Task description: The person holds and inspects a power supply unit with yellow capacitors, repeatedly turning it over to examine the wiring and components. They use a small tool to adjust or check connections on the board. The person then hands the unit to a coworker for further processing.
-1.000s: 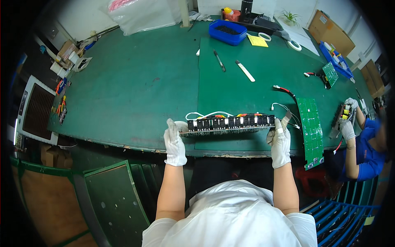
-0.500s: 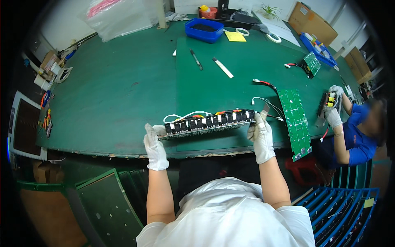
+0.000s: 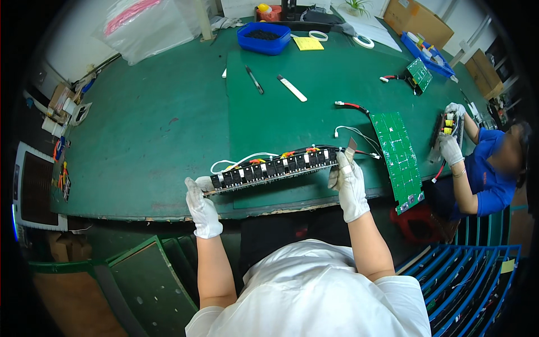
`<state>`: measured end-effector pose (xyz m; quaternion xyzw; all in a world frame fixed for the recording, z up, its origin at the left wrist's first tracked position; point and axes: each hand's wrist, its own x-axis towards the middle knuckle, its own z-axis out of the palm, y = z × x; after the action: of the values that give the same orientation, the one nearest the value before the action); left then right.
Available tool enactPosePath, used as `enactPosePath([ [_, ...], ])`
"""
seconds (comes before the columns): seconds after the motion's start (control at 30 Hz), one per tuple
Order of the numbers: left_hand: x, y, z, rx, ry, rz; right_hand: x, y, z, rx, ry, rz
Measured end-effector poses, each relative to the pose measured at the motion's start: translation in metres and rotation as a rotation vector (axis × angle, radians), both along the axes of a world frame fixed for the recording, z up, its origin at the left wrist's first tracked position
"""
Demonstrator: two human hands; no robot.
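Observation:
A long circuit board [image 3: 274,169] is held up edge-on above the near part of the table, its row of black components facing me and pins bristling underneath. My left hand [image 3: 201,208], in a white glove, is closed around its left end. At the other end my gloved right hand [image 3: 352,190] grips the board, and a flat metal blade [image 3: 352,144] juts up by those fingers; its lower part is hidden. White wires [image 3: 236,161] and red and yellow ones run along the board's far side. A long green circuit board [image 3: 397,157] with leads lies to the right.
On the green table [image 3: 151,135] are a pen [image 3: 254,80], a white-handled cutter [image 3: 292,88], a blue bin [image 3: 264,44] and a yellow note pad [image 3: 309,44]. A co-worker [image 3: 477,174] at the right handles another board. A blue rack [image 3: 466,281] stands low at right.
The held board tilts slightly more, its left end lower, while both hands keep their grip. My view has shifted, so the table items appear a little further left.

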<state>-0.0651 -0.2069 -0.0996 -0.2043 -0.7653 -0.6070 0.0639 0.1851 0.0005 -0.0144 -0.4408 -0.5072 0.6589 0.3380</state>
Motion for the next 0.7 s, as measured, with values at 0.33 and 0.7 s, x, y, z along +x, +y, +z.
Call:
enactPosePath([
  [0.33,0.007,0.004,0.028,0.119,-0.414,-0.054,0.005,0.003,-0.008,0.007,0.03,0.034],
  [0.7,0.006,0.004,0.033,0.298,-0.51,-0.108,0.005,0.003,-0.009,0.003,0.053,0.042],
])
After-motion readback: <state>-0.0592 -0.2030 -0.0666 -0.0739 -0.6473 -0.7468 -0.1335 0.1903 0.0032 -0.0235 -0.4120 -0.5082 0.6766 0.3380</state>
